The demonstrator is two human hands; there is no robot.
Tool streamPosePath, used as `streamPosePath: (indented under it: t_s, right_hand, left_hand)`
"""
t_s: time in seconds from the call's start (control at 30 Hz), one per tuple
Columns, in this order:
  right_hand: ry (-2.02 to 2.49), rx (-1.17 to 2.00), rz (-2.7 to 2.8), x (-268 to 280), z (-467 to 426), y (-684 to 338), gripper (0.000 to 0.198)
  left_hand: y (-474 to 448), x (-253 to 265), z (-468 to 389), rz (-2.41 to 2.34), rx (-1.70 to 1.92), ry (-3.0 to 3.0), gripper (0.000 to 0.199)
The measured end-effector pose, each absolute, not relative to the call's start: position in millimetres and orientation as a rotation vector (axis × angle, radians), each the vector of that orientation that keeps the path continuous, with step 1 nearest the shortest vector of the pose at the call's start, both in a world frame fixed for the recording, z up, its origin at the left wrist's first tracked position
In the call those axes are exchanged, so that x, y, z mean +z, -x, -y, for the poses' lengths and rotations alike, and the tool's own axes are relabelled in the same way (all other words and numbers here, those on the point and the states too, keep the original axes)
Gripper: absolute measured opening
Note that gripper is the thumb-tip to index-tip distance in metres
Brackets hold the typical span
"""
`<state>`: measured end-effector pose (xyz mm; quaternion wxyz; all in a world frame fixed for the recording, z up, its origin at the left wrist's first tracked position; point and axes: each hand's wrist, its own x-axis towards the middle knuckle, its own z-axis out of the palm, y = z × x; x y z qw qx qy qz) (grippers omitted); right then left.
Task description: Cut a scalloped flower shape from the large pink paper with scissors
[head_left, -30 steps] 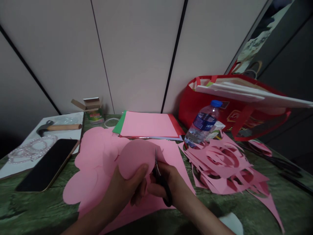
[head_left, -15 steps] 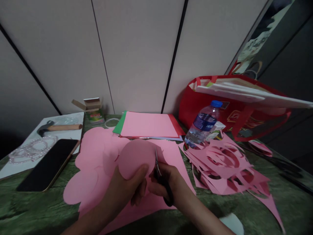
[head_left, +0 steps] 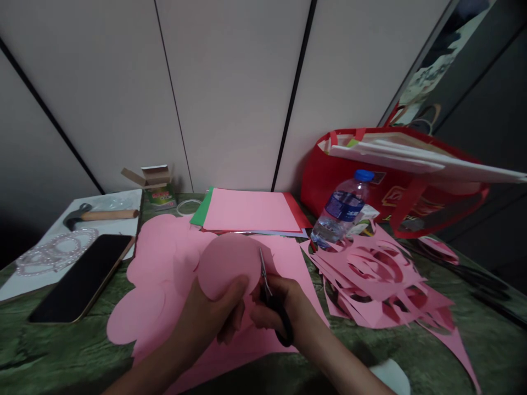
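My left hand [head_left: 224, 310] pinches a rounded piece of pink paper [head_left: 226, 263], thumb on top and fingers underneath. In my right hand [head_left: 284, 304] is a pair of scissors [head_left: 276, 310] with dark handles. Their blades point away from me and lie along the right edge of the rounded paper. Below both hands lies a large pink sheet [head_left: 296, 274]. Pink paper circles [head_left: 138, 312] overlap on its left side. Part of the scissor handles is hidden by my right fingers.
Cut pink scraps [head_left: 382, 280] lie at right, beside a water bottle [head_left: 343, 208] and a red bag [head_left: 325, 175]. Coloured sheets [head_left: 251, 208] are stacked behind. At left are a phone [head_left: 82, 280], a hammer [head_left: 102, 215], clear beads [head_left: 57, 249] and an opened small box [head_left: 160, 192].
Almost nothing differs. The rounded paper and the scissor blades have shifted very slightly to the left, with both hands keeping their hold.
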<state>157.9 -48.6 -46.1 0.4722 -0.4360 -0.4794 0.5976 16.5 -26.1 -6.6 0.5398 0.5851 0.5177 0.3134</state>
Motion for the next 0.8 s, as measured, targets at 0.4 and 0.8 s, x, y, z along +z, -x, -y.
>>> streamPosePath:
  t_s: [0.4,0.8]
  right_hand:
    - [1.103,1.456,1.170,-50.0,47.4,-157.8,0.030]
    - [1.143,1.455,1.130,-43.5,48.4,-153.6,0.028]
  left_hand:
    - [-11.8,-10.4,22.1,-1.181,0.777,-1.373,0.048]
    - [-10.1,-11.9,22.4,-1.171,0.808,-1.352,0.051]
